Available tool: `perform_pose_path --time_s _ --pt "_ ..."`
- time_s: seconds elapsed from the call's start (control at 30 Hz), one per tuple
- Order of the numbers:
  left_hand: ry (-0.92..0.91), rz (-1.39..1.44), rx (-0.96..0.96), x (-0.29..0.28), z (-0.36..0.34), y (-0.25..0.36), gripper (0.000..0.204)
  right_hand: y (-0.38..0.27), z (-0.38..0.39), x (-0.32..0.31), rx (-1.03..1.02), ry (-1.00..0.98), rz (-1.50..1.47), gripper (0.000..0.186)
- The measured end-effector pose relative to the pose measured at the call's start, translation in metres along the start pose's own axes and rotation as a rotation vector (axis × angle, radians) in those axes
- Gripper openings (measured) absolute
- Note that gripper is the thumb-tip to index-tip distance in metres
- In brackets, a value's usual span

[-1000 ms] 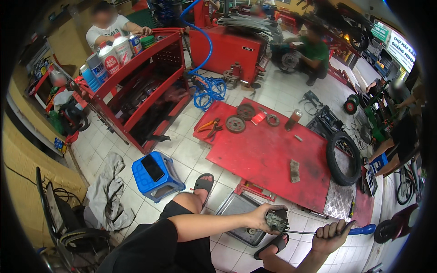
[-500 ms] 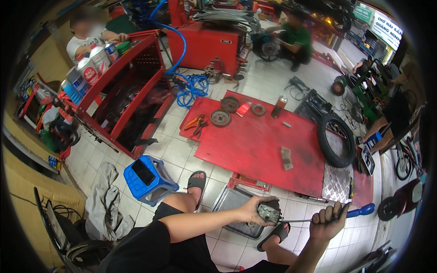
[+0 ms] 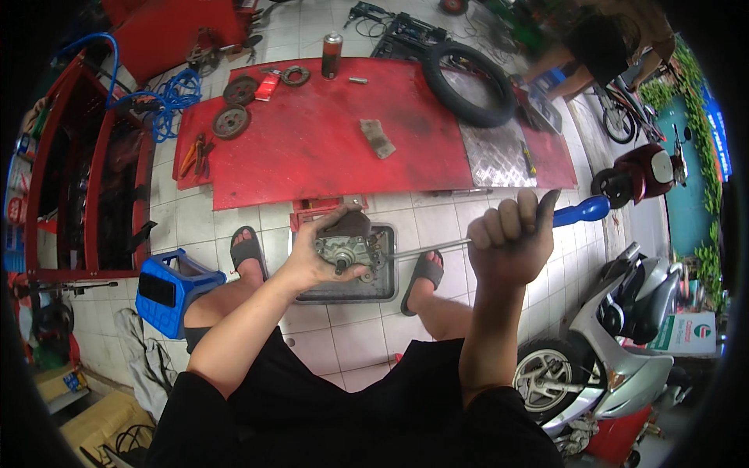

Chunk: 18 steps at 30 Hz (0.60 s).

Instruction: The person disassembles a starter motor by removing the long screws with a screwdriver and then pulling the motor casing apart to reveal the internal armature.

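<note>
My left hand point(image 3: 316, 253) grips a grey metal engine part point(image 3: 347, 248) and holds it above a shallow metal tray point(image 3: 374, 295) on the tiled floor. My right hand point(image 3: 511, 242) is closed around a long screwdriver point(image 3: 577, 212) with a blue handle; its shaft runs left and its tip touches the engine part. Both my feet in dark sandals rest beside the tray.
A red work platform point(image 3: 328, 148) lies ahead with brake discs point(image 3: 232, 121), a spray can point(image 3: 332, 54), a rag and a tyre point(image 3: 468, 82). A blue stool point(image 3: 168, 288) stands at my left, a red tool rack point(image 3: 86, 179) beyond it. A silver scooter point(image 3: 616, 366) is parked at my right. Another person point(image 3: 608, 47) works far right.
The view has tilted down and closer to my hands. The engine part and screwdriver now sit over the tray, with the screwdriver tip still against the part.
</note>
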<state>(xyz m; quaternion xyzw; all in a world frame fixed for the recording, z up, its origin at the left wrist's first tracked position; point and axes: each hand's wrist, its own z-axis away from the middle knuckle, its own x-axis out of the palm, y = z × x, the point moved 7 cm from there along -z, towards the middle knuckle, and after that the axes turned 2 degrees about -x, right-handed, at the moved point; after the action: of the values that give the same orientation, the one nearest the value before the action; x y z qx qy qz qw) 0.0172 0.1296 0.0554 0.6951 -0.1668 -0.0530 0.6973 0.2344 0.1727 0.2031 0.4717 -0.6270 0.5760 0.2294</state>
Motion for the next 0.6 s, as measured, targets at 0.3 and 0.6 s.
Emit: perform_pose_path --time_s 0.3,0.6 --pt "-0.077 -0.103 0.05 0.008 0.008 0.009 0.092 0.017 0.006 0.003 -0.012 0.067 -0.02 0.054" --pt "-0.151 0.147 -0.013 0.015 0.008 -0.006 0.093 0.02 0.004 0.004 0.017 0.012 0.006 0.052"
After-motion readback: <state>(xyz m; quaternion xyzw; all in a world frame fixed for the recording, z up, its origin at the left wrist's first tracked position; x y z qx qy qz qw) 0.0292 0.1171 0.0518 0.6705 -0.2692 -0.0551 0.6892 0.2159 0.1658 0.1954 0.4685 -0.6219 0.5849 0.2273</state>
